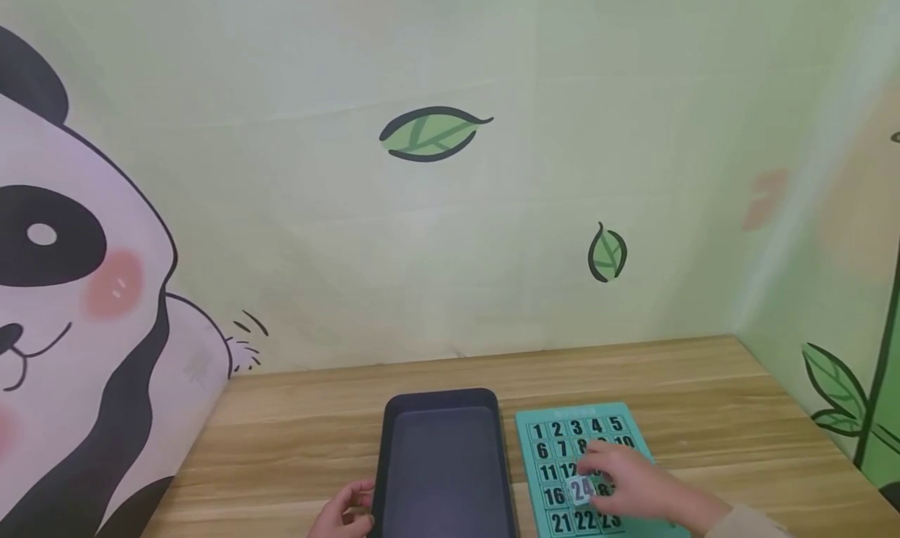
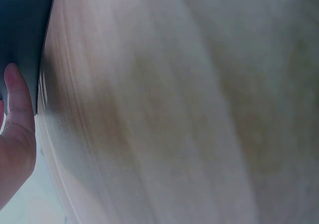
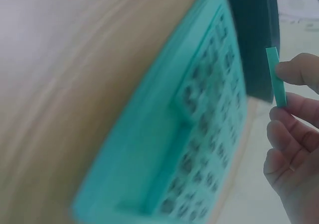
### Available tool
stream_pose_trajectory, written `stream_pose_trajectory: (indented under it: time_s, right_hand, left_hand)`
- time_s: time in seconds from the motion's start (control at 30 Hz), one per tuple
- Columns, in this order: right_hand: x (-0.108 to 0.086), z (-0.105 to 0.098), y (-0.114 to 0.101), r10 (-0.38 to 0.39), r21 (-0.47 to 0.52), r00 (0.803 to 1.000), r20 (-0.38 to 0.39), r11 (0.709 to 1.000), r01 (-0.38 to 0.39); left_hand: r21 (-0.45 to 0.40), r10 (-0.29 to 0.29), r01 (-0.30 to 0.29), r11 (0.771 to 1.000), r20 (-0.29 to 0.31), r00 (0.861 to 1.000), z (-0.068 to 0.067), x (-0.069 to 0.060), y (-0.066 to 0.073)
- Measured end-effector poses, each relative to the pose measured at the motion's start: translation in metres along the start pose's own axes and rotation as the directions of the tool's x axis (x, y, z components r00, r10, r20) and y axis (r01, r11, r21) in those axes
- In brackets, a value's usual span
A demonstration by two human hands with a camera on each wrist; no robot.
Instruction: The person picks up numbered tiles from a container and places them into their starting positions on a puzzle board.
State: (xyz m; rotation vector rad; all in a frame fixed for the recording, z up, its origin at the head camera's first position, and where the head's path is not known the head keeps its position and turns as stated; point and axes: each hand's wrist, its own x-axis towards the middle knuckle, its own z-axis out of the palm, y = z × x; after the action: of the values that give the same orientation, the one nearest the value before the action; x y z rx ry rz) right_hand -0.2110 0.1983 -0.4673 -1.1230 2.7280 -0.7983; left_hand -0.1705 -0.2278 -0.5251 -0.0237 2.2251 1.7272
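Note:
In the head view my right hand pinches a thin square number tile marked 24, tilted above the number board. Seen edge-on in the right wrist view, the tile is turquoise, between thumb and fingertips. The turquoise number board lies beneath, with rows of black-numbered tiles partly covered by this hand. A recess without tiles shows at the board's near corner. My left hand touches the outer left side of a dark rectangular tray; in the left wrist view one digit lies straight against its wall.
Tray and board lie side by side on a wood-grain table, a narrow gap between them. Behind the table stands a pale green backdrop with printed leaves and a panda. It continues along the right side.

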Motion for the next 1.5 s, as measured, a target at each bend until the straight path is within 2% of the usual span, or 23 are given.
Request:
stream_pose_trajectory:
  time_s: [0.13,0.4,0.7,0.87,1.0,1.1,1.2,1.37,1.43,1.5]
  right_hand:
    - [-0.016,-0.003,0.012,0.026,-0.008,1.000,-0.010,1.000,-0.026]
    - [-0.040,-0.009,0.030,0.119,-0.033,0.992,0.044,0.993,-0.117]
    - [-0.048,0.000,0.037,0.200,-0.103,0.978,0.057,0.976,-0.193]
    - [-0.048,0.003,0.034,0.207,-0.128,0.975,0.076,0.972,-0.196]
    - [-0.047,0.004,0.032,0.265,-0.091,0.957,0.114,0.963,-0.255]
    - [-0.047,0.003,0.030,0.322,-0.024,0.933,0.162,0.946,-0.323]
    - [-0.047,0.004,0.030,0.314,0.018,0.934,0.171,0.947,-0.322]
    - [-0.045,0.003,0.030,0.341,0.065,0.921,0.190,0.931,-0.358]
    - [-0.043,0.000,0.031,0.334,0.077,0.926,0.174,0.933,-0.351]
    - [-0.041,-0.004,0.032,0.294,0.077,0.949,0.114,0.950,-0.304]
  left_hand:
    - [-0.002,0.002,-0.002,1.000,0.003,1.000,0.000,-0.001,0.002]
    - [0.004,-0.026,0.026,1.000,0.001,1.000,0.000,0.001,0.003]
    - [-0.009,-0.018,0.018,1.000,-0.009,1.000,-0.001,0.002,0.000]
    - [-0.013,-0.020,0.020,1.000,-0.020,1.000,0.000,0.001,0.000]
    - [-0.015,-0.007,0.006,1.000,-0.023,1.000,0.000,0.001,-0.001]
    - [-0.015,0.008,-0.009,1.000,-0.025,1.000,0.001,0.002,-0.003]
    - [-0.015,0.012,-0.013,1.000,-0.027,1.000,0.002,0.002,-0.002]
    - [-0.011,0.012,-0.012,1.000,-0.018,1.000,0.002,0.001,-0.001]
    - [-0.012,0.010,-0.010,1.000,-0.011,1.000,0.002,0.001,-0.001]
    - [-0.012,0.010,-0.010,1.000,-0.001,1.000,0.002,0.001,-0.001]
